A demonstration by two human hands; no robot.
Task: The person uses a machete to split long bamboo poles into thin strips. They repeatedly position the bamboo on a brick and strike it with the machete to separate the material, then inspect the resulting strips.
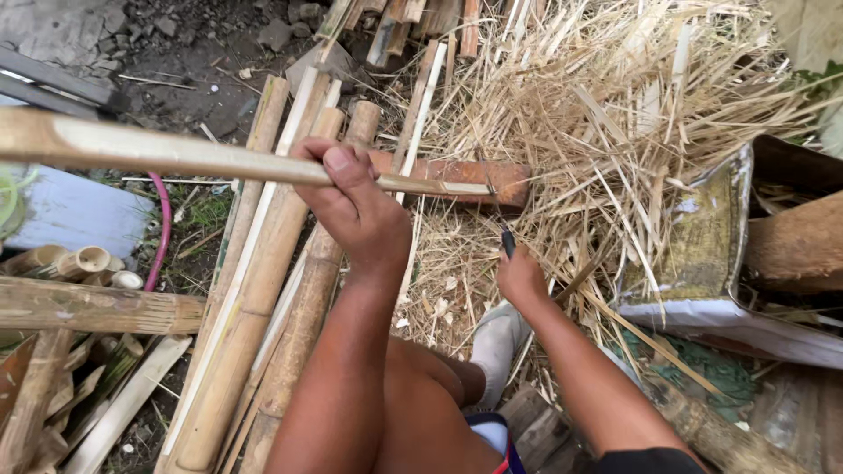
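Seen from above, a seated person's left hand [351,206] is clamped around a long, pale split bamboo strip [202,156] held level across the frame, while the right hand [520,274] is closed on a dark knife handle [507,240] just below the strip's tip. A worn, yellowed sack [702,237] lies at right. Bamboo poles [263,290] lie beneath, a heap of straw-coloured shavings [606,114] beyond.
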